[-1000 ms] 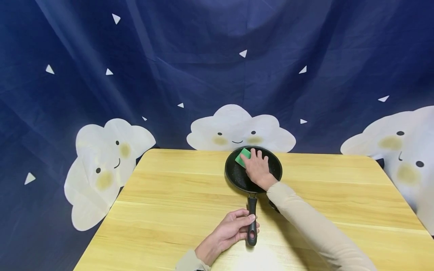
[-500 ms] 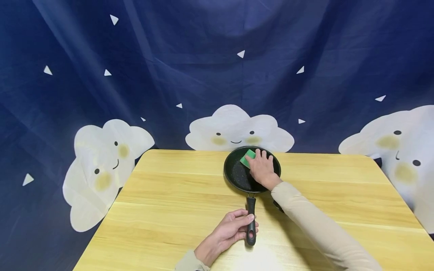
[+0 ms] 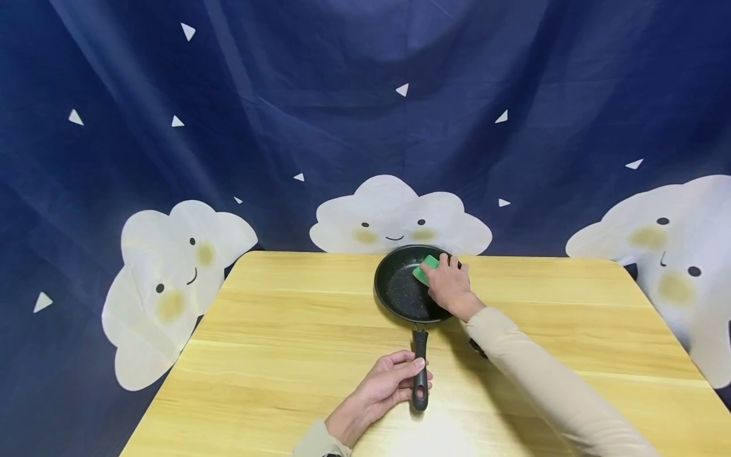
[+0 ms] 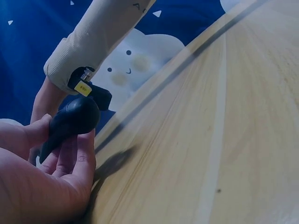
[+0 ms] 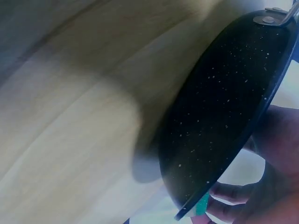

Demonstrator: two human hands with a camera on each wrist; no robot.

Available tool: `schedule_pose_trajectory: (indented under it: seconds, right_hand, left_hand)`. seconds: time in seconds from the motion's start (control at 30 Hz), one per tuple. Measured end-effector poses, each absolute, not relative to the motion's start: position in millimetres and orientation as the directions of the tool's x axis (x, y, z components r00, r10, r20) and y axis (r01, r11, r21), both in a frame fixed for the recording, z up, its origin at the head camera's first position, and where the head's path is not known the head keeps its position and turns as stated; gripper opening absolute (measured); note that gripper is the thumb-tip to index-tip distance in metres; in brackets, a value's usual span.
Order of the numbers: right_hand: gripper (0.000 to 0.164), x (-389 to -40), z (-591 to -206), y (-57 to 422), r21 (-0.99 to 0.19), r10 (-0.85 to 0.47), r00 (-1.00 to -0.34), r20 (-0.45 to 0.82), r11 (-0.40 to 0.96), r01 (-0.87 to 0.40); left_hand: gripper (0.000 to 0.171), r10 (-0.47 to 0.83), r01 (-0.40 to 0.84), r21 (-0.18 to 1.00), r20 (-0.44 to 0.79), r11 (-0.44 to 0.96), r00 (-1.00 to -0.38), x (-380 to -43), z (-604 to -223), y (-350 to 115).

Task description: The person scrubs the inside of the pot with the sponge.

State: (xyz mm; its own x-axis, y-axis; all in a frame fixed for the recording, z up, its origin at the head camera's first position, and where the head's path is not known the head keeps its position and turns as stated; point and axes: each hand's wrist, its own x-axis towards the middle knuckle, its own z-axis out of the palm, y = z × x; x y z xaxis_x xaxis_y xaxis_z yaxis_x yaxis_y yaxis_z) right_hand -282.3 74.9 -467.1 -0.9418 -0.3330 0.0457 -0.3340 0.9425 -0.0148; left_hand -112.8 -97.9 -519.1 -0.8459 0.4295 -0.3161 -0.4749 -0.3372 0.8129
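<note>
A black speckled frying pan [image 3: 400, 289] is near the table's far edge, its handle [image 3: 420, 346] toward me. My left hand [image 3: 385, 387] grips that handle, thumb on top and fingers curled beneath. In the left wrist view the handle's rounded end [image 4: 80, 115] sits between thumb and fingers. Over the pan's right side, my right hand [image 3: 452, 285] holds a green sponge [image 3: 425, 270] against the inner surface. The right wrist view shows the pan's speckled outer side [image 5: 219, 112], with the right fingers [image 5: 229, 191] and a sliver of green sponge at the rim.
The pan is on a light wooden table [image 3: 285, 330]. Behind the far edge hangs a dark blue curtain [image 3: 342, 95] printed with white clouds and triangles. A wrist camera [image 4: 96, 93] is strapped under the right sleeve.
My right hand has slid the sponge rightward across the pan, from its upper middle toward the right side. The left hand keeps its grip on the handle.
</note>
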Motion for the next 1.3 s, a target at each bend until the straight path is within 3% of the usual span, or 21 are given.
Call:
schedule_pose_trajectory:
  seconds: [0.63, 1.03, 1.3]
  right_hand:
    - [0.05, -268.8, -457.1, 86.8, -0.069, -0.342, -0.94, -0.016, 0.938, -0.34]
    - [0.041, -249.8, -451.0, 93.8, -0.118, -0.407, -0.913, 0.04, 0.905, -0.409]
    - [0.041, -236.6, -444.6, 101.8, -0.227, -0.394, -0.907, 0.146, 0.879, -0.419]
  left_hand:
    - [0.018, 0.433, -0.476, 0.817, -0.319, -0.325, -0.843, -111.3, -515.4, -97.5]
    - [0.015, 0.459, -0.486, 0.806, -0.31, -0.338, -0.833, -112.4, -519.6, -100.7]
    - [0.013, 0.488, -0.504, 0.798, -0.313, -0.33, -0.815, -114.6, -519.9, -103.1]
